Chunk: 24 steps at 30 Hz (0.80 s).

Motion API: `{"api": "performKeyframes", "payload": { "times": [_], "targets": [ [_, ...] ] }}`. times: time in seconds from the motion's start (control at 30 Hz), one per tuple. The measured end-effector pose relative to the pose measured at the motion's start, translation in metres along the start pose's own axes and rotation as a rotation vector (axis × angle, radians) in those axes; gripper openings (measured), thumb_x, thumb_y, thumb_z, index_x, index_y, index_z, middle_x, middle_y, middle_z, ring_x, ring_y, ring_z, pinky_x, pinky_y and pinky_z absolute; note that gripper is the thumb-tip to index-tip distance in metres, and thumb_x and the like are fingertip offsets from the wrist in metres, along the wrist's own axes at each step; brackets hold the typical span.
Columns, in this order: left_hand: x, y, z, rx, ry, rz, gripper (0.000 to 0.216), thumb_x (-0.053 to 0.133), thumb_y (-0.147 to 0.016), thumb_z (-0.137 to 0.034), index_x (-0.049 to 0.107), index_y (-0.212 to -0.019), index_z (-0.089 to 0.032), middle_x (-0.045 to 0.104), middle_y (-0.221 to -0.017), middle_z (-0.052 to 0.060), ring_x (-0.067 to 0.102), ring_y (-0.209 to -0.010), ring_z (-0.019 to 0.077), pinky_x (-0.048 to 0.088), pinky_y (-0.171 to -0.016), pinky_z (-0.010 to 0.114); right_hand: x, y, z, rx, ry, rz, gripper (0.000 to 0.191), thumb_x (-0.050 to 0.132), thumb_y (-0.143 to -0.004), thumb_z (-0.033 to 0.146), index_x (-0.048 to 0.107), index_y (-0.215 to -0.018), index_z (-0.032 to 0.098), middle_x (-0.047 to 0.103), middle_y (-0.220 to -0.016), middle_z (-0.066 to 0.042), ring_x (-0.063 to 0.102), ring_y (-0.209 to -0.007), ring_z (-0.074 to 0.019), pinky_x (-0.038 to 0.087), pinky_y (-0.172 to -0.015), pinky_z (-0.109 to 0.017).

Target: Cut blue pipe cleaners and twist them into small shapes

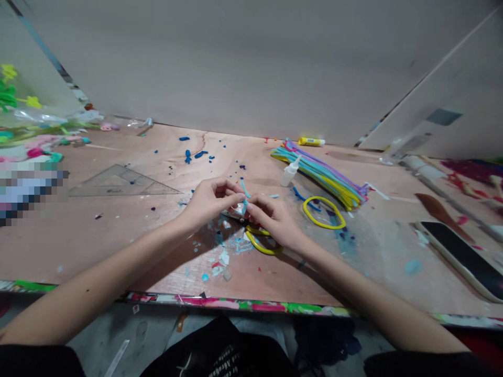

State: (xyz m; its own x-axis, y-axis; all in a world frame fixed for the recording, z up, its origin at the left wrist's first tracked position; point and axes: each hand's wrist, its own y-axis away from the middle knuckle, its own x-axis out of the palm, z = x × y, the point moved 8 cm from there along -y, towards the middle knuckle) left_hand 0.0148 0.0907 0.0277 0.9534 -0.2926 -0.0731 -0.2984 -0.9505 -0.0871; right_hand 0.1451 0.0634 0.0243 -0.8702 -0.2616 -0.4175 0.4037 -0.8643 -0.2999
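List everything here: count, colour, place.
Fuzzy pipe-cleaner piece: one, light blue, pinched between both hands.
Fuzzy pipe-cleaner bundle: one, mixed pastels, right of centre.
Pipe-cleaner loop: one, yellow, right of hands.
Small squeeze bottle: one, white, beside the bundle.
Glue stick: one, yellow, at back wall.
Plastic set square: one, clear, left.
Phone: one, dark screen, right edge.
Scraps: many, blue, scattered.
Wooden table: one, brown, beneath everything.
Left hand: one, bare, pinching piece.
Right hand: one, bare, pinching piece.

Craft wkshop: pipe cleaners (322,175), glue stick (311,141), set square (121,181) on scrap-strewn bench (118,235).
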Motion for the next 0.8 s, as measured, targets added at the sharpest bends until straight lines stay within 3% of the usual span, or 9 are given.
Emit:
{"api": "performKeyframes", "payload": {
  "times": [0.27, 0.43, 0.57, 0.8],
  "targets": [
    [0.007, 0.000, 0.008, -0.090, 0.141, 0.068, 0.013, 0.061, -0.080, -0.020, 0.068, -0.088, -0.014, 0.068, -0.078, 0.002, 0.066, -0.072, 0.0126, 0.055, -0.068, 0.025, -0.005, -0.002, -0.002, 0.013, -0.117, -0.045, 0.034, 0.054, -0.095, 0.048, 0.060, -0.078, 0.019, 0.058, -0.072, 0.000, 0.051, -0.065, -0.0122, 0.041, -0.063, -0.026],
    [0.013, 0.005, 0.003, 0.014, -0.033, 0.081, 0.025, 0.075, -0.074, -0.027, 0.066, -0.093, -0.015, 0.069, -0.086, 0.003, 0.067, -0.078, 0.0149, 0.054, -0.072, 0.028, -0.008, -0.001, -0.006, 0.077, -0.129, -0.103, 0.039, 0.055, -0.092, 0.055, 0.060, -0.077, 0.019, 0.056, -0.067, 0.001, 0.049, -0.060, -0.0119, 0.040, -0.057, -0.025],
    [0.012, 0.008, -0.001, 0.034, -0.122, 0.034, 0.032, 0.078, -0.074, -0.030, 0.065, -0.099, -0.015, 0.066, -0.080, 0.001, 0.065, -0.072, 0.0140, 0.052, -0.065, 0.026, -0.009, 0.001, 0.000, 0.030, -0.079, -0.150, 0.038, 0.055, -0.093, 0.053, 0.060, -0.076, 0.019, 0.059, -0.069, 0.000, 0.052, -0.063, -0.0128, 0.041, -0.059, -0.026],
    [0.012, 0.007, -0.003, 0.093, -0.142, 0.042, 0.015, 0.070, -0.076, -0.022, 0.061, -0.085, -0.015, 0.067, -0.080, 0.002, 0.066, -0.073, 0.0134, 0.053, -0.069, 0.027, -0.008, 0.001, -0.002, 0.026, -0.080, -0.136, 0.033, 0.055, -0.095, 0.046, 0.063, -0.078, 0.018, 0.062, -0.069, -0.001, 0.053, -0.062, -0.0123, 0.042, -0.061, -0.026]
  ]
}}
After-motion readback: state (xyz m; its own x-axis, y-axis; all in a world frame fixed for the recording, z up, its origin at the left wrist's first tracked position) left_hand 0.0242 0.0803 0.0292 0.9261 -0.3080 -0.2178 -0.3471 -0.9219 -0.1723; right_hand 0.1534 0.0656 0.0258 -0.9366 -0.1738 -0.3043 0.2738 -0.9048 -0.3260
